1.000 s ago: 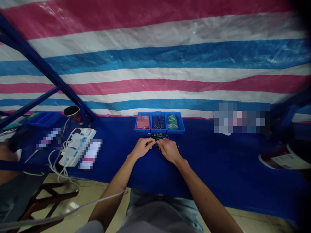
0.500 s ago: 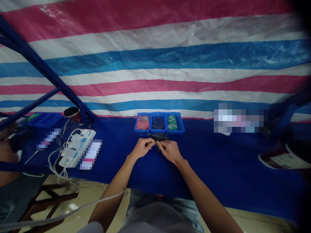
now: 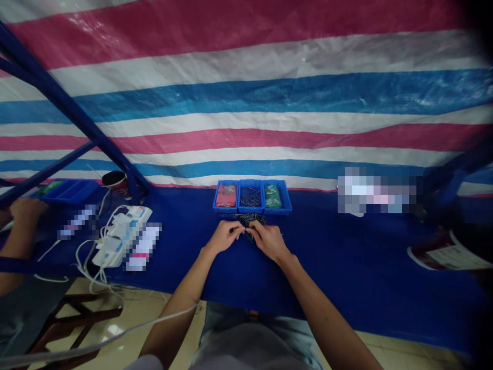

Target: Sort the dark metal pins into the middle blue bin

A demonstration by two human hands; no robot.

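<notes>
My left hand [image 3: 224, 236] and my right hand [image 3: 268, 239] meet fingertip to fingertip over a small heap of thin dark pins [image 3: 252, 220] on the blue table [image 3: 346, 257]. Both hands pinch something tiny at the heap; I cannot make out what. Just behind the heap stand three small blue bins in a row: the left one [image 3: 226, 196] holds red parts, the middle one [image 3: 250, 195] dark pins, the right one [image 3: 273, 195] green parts.
A white power strip with cables [image 3: 119, 234] lies at the left, with a dark cup [image 3: 115, 181] and a blue tray [image 3: 69, 189] behind it. Another person's hand [image 3: 25, 210] rests at the far left. A striped tarp hangs behind. Papers [image 3: 450, 254] lie at the right.
My hands stay pinched together at the pin heap, shifting only slightly. The other person's hand at the far left has come up onto the table edge.
</notes>
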